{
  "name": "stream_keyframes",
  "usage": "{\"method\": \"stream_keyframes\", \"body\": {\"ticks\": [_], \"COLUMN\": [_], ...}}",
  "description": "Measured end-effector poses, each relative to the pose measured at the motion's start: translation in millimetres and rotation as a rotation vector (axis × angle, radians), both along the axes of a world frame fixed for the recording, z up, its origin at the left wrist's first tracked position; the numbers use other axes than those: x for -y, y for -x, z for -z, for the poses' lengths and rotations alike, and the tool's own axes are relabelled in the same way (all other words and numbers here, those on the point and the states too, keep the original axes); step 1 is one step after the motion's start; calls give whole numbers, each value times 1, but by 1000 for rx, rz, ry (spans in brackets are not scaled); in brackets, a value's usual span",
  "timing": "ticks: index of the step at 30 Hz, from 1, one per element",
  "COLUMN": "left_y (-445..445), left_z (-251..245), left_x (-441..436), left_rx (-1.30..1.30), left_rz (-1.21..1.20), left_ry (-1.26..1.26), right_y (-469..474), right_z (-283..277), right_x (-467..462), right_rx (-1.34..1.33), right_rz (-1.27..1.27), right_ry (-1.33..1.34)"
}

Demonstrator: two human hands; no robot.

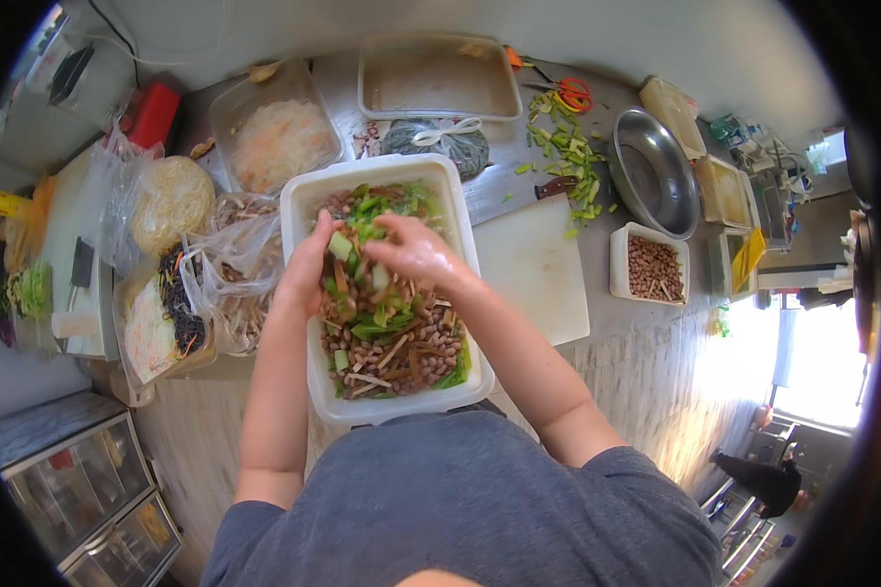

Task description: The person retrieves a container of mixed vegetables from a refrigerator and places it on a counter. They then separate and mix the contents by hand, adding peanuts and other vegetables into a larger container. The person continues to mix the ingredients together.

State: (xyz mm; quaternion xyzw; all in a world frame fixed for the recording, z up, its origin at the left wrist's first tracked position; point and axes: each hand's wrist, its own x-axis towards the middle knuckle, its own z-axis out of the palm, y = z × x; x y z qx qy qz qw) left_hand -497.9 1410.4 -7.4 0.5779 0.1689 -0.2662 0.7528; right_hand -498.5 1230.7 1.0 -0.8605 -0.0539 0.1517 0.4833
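Note:
A white plastic tub (477, 330) tilts against my front, holding a mix of brown peanuts (433, 359), cut green celery (378, 323), brown strips and pale sticks. Both of my hands are inside it. My left hand (312, 264) is at the tub's left side, thumb up, its fingers hidden in the food. My right hand (418, 249) reaches in from the right, fingers curved and wet, fingertips among the celery. Loose pieces between the hands look blurred. Whether either hand grips any food is hidden.
A knife (556, 187) lies behind the white cutting board (532, 268), near scattered celery pieces (576, 158) and red-handled scissors (574, 94). Right are a steel bowl (653, 172) and a peanut box (650, 268). Left stand bagged foods (246, 257). Another person (767, 480) is far right.

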Motion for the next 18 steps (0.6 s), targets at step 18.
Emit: {"method": "stream_keyframes", "body": {"ticks": [18], "left_y": [93], "left_z": [41], "left_x": [-11], "left_rx": [418], "left_rz": [-73], "left_ry": [-502], "right_y": [-98], "right_z": [102], "right_x": [298], "right_rx": [233], "right_rz": [134], "right_ry": [1209]}}
